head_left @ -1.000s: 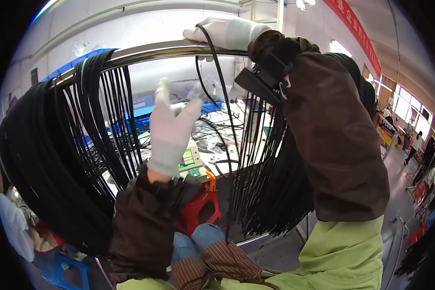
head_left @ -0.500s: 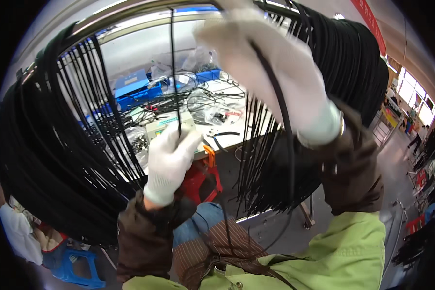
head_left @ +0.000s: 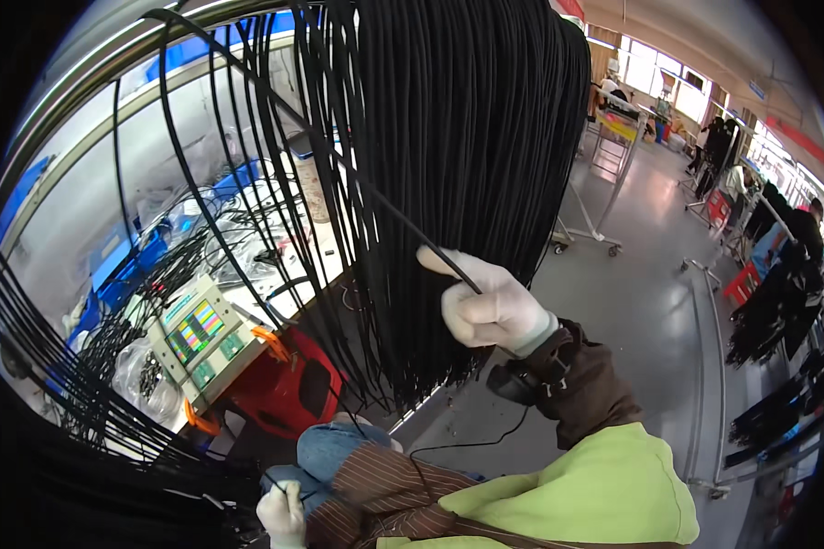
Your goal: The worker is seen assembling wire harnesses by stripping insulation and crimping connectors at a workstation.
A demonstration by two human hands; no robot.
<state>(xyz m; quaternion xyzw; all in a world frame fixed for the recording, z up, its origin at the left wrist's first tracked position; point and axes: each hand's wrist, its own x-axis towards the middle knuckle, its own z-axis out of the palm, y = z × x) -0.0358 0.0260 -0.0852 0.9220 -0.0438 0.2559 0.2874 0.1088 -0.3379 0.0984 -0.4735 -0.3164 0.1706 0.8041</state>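
My right hand [head_left: 496, 306], in a white knit glove, is closed on a black cable [head_left: 375, 197]. That cable slants down taut from the rail [head_left: 92, 78] at upper left. Low in the picture, near my knees, my left hand [head_left: 282, 514], also gloved, is closed with a thin black strand at its fingers; it looks like a cable, and its far end is lost among the others. A dense bundle of hanging black cables [head_left: 467, 137] stands just behind my right hand. More cables [head_left: 37, 339] hang at the left.
Behind the cables, a white bench carries a tester with a coloured screen [head_left: 197, 329], blue bins [head_left: 124, 265] and loose wires. A red stool [head_left: 288, 389] stands under the bench. At the right are wheeled racks [head_left: 595, 220] and people farther off. A dark device [head_left: 511, 382] with a cord is at my right wrist.
The view has swung right. My right hand has come down from the rail to the front of the bundle with a cable in it. My left hand has dropped toward my lap.
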